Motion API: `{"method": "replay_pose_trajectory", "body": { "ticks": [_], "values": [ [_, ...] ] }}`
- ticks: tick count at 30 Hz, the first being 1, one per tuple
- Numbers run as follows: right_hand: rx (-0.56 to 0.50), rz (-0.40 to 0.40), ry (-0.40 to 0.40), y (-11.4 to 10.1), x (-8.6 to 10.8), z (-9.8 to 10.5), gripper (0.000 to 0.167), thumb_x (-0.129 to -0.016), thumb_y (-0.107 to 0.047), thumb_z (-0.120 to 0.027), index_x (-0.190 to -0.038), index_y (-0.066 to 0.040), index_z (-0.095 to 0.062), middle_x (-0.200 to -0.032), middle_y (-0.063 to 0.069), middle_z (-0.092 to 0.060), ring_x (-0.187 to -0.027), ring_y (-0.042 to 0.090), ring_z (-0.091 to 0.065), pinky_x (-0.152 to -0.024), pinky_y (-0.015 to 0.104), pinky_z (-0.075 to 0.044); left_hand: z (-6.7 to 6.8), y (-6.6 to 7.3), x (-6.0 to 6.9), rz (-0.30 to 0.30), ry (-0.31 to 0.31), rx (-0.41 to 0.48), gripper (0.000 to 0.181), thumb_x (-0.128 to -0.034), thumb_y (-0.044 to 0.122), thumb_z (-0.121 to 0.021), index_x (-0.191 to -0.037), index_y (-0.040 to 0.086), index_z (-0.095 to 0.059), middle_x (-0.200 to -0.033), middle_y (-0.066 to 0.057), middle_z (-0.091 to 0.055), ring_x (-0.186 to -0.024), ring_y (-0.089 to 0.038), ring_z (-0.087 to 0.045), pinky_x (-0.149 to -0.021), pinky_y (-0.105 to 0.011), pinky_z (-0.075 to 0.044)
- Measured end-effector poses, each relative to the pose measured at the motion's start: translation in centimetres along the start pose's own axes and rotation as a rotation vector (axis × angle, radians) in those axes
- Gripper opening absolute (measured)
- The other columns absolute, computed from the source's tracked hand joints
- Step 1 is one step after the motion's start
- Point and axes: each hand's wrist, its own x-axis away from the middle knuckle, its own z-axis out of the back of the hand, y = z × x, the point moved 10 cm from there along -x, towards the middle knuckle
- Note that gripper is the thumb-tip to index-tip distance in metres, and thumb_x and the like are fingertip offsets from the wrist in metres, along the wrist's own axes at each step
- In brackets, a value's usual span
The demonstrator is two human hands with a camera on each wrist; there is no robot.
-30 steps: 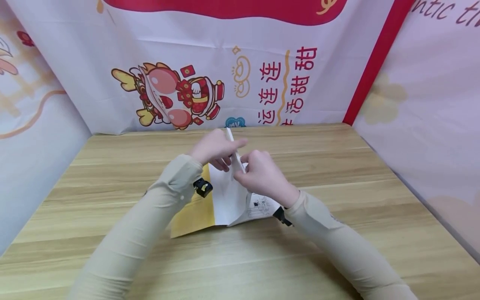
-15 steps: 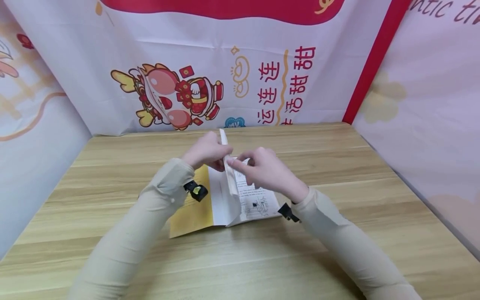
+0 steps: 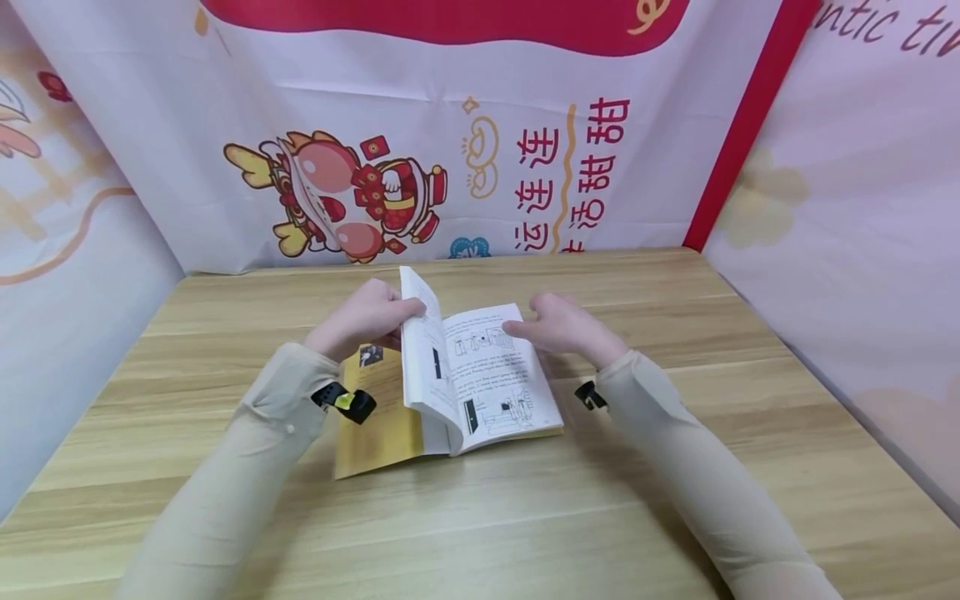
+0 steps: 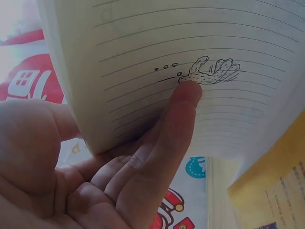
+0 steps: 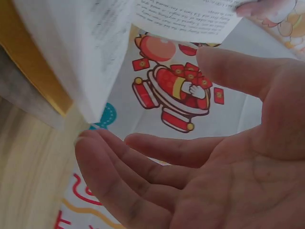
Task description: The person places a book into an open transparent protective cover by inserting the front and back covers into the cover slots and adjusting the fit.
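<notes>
Nearest: L sleeve & R sleeve, both beige, reaching in over a wood-look table. Black band w/ yellow bit at L wrist, another black band at R wrist. Book lies open on table btwn the hands, roughly mid, turned a bit; yellow cover spread out to L w/ small photo nr its top. R-side pg flat, text + b/w drawings. L hand pinches a stack of pgs nr top outer edge, thumb one side, fingers other, holding it up off the rest, tilted. L wrist view: lined pg w/ small drawing by a fingertip. R hand grips nothing, fingers loosely bent, thumb over top R corner of flat pg; can't tell if touching. Behind table: white cloth w/ sideways cartoon figure, red writing to its R, red patch up top.
</notes>
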Motion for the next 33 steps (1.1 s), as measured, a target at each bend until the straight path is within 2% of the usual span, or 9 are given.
{"method": "replay_pose_trajectory", "body": {
  "ticks": [3, 6, 10, 14, 17, 21, 23, 28, 33],
  "values": [
    [-0.025, -0.033, -0.031, 1.0, -0.5, -0.4, 0.084, -0.094, -0.051, -0.06, -0.147, 0.009, -0.033, -0.145, 0.029, -0.041, -0.131, 0.042, -0.042, -0.106, 0.054, -0.037, 0.3, -0.5, 0.2, 0.0, 0.002, 0.012, 0.035, -0.098, 0.023, -0.054, -0.106, -0.008, -0.068, -0.097, -0.017, -0.072, -0.076, -0.024, -0.071, -0.072, -0.039, -0.059],
    [-0.082, -0.087, -0.07, 2.0, -0.9, -1.0, 0.088, -0.093, -0.053, -0.061, -0.15, 0.006, -0.028, -0.13, 0.029, -0.052, -0.095, 0.031, -0.061, -0.098, 0.053, -0.044, 0.4, -0.6, 0.4, -0.007, 0.001, 0.015, 0.035, -0.0986, 0.023, -0.055, -0.108, -0.008, -0.068, -0.099, -0.018, -0.071, -0.077, -0.024, -0.071, -0.073, -0.039, -0.059],
    [-0.189, -0.146, -0.116, 2.9, -1.3, -1.6, 0.087, -0.093, -0.049, -0.063, -0.152, 0.002, -0.025, -0.112, 0.023, -0.059, -0.07, 0.019, -0.054, -0.085, 0.045, -0.052, 0.5, -0.5, 0.6, -0.014, -0.006, 0.004, 0.036, -0.0991, 0.024, -0.055, -0.109, -0.008, -0.068, -0.1, -0.018, -0.071, -0.077, -0.025, -0.071, -0.069, -0.035, -0.06],
    [-0.327, -0.133, -0.119, 3.2, -1.9, -1.6, 0.079, -0.093, -0.038, -0.067, -0.15, 0.003, -0.03, -0.103, 0.019, -0.063, -0.087, 0.027, -0.063, -0.079, 0.042, -0.057, 0.5, -0.6, 0.8, -0.021, -0.014, 0.0, 0.036, -0.0994, 0.024, -0.055, -0.109, -0.008, -0.068, -0.1, -0.018, -0.071, -0.075, -0.023, -0.07, -0.067, -0.032, -0.059],
    [-0.437, -0.096, -0.11, 3.2, -2.3, -1.4, 0.06, -0.092, -0.028, -0.071, -0.138, 0.004, -0.049, -0.094, 0.016, -0.065, -0.079, 0.026, -0.063, -0.073, 0.039, -0.058, 0.6, -0.9, 0.9, -0.016, -0.015, -0.001, 0.036, -0.1, 0.024, -0.054, -0.107, -0.008, -0.069, -0.099, -0.016, -0.071, -0.074, -0.021, -0.069, -0.067, -0.032, -0.058],
    [-0.537, -0.056, -0.135, 2.9, -2.6, -1.6, 0.029, -0.091, -0.022, -0.072, -0.11, 0.001, -0.07, -0.086, 0.013, -0.067, -0.068, 0.018, -0.061, -0.063, 0.032, -0.057, 0.8, -1.8, 1.0, 0.002, -0.014, 0.015, 0.037, -0.101, 0.027, -0.053, -0.106, -0.006, -0.069, -0.098, -0.015, -0.072, -0.073, -0.02, -0.067, -0.065, -0.03, -0.056],
    [-0.56, -0.049, -0.148, 2.6, -2.4, -1.7, 0.023, -0.092, -0.02, -0.071, -0.102, 0.0, -0.072, -0.083, 0.013, -0.067, -0.064, 0.017, -0.059, -0.059, 0.029, -0.056, 0.9, -2.1, 1.0, 0.009, -0.01, 0.025, 0.037, -0.101, 0.028, -0.053, -0.105, -0.005, -0.069, -0.097, -0.014, -0.072, -0.072, -0.019, -0.065, -0.061, -0.027, -0.052],
    [-0.597, -0.034, -0.146, 1.8, -2.1, -1.8, 0.019, -0.095, -0.018, -0.066, -0.098, 0.0, -0.071, -0.08, 0.012, -0.066, -0.062, 0.016, -0.057, -0.059, 0.029, -0.055, 1.3, -3.0, 1.2, 0.017, -0.003, 0.042, 0.039, -0.1016, 0.029, -0.052, -0.101, -0.006, -0.068, -0.095, -0.013, -0.072, -0.068, -0.016, -0.061, -0.056, -0.023, -0.047],
    [-0.64, -0.002, -0.074, 0.9, -1.9, -1.3, 0.017, -0.094, -0.013, -0.065, -0.094, 0.003, -0.069, -0.079, 0.014, -0.066, -0.056, 0.016, -0.056, -0.055, 0.029, -0.054, 1.7, -3.9, 1.1, 0.013, -0.012, 0.07, 0.039, -0.1021, 0.029, -0.053, -0.11, -0.006, -0.067, -0.099, -0.014, -0.072, -0.076, -0.018, -0.067, -0.067, -0.029, -0.057]
  ]
}}
